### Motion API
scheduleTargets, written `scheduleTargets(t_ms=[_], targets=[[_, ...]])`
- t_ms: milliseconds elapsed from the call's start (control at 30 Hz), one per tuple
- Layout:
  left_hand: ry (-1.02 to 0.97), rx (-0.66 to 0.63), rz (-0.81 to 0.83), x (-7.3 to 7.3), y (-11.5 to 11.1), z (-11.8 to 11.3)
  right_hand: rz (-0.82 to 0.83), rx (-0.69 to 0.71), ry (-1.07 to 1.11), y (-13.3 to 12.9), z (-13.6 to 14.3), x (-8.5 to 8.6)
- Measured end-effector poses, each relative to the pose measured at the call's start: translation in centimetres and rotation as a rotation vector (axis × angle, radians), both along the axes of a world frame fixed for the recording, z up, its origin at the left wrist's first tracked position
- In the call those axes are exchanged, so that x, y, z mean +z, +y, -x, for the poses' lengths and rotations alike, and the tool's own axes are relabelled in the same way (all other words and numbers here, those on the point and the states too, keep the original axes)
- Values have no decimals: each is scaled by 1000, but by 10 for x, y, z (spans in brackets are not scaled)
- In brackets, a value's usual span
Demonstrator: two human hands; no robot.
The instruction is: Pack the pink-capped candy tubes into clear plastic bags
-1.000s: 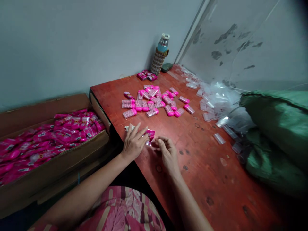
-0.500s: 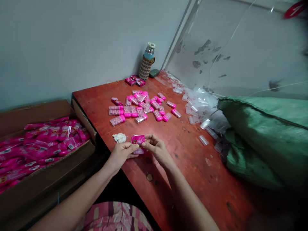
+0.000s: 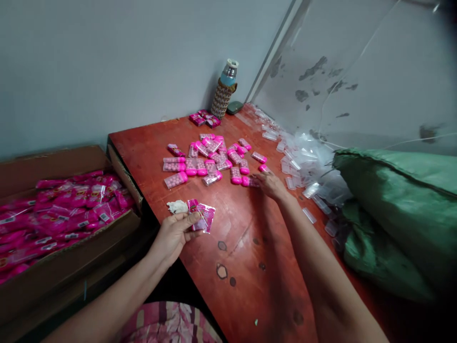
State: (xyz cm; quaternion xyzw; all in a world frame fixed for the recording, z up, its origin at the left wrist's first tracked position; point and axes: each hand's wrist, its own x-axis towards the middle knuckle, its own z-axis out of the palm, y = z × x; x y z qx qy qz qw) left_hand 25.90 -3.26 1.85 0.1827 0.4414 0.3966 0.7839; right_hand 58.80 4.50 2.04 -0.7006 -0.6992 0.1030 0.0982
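Note:
My left hand (image 3: 178, 237) is closed on a printed pink wrapper (image 3: 206, 216), pinched between thumb and fingers above the near left part of the table. Part of the wrapper spreads out in two overlapping pieces. Farther off, my right hand (image 3: 270, 184) reaches to the right side of a group of clear candy containers (image 3: 210, 166) with pink caps and small pink balls inside. Its fingers are stretched out over one container (image 3: 249, 181); whether they grip it I cannot tell. Just beyond the fingers lies another container (image 3: 263, 168).
A carton (image 3: 117, 228) of pink packets (image 3: 78, 200) stands at the left. White crumpled material (image 3: 177, 206) lies by my left hand. Clear empty cases (image 3: 303, 157) and a green sack (image 3: 389, 209) occupy the right side. A bottle (image 3: 224, 90) stands at the back of the red table (image 3: 228, 305).
My right hand has let go of the wrapper and moved forward and right to the candy containers. My left hand keeps the wrapper, which now shows spread out.

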Motion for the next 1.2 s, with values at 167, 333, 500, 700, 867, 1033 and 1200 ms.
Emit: scheduleTargets(t_ms=[167, 333, 500, 700, 867, 1033, 1200], targets=[[-135, 102, 105, 1, 2, -8, 33, 12, -4, -42, 14, -1], [-189, 167, 143, -2, 1, -13, -21, -258, 572, -103, 81, 5], [-228, 236, 129, -4, -2, -16, 68, -343, 1251, -154, 164, 11], [-281, 265, 59, 0, -9, -25, 39, -453, 1433, -167, 207, 4], [-319, 255, 23, 2, -13, -29, -34, -491, 1510, -167, 219, -4], [-265, 196, 13, 4, -15, -28, -57, -493, 1569, -164, 227, -7], [-228, 155, -38, 0, -12, -24, -63, -451, 1479, -160, 225, -4]])
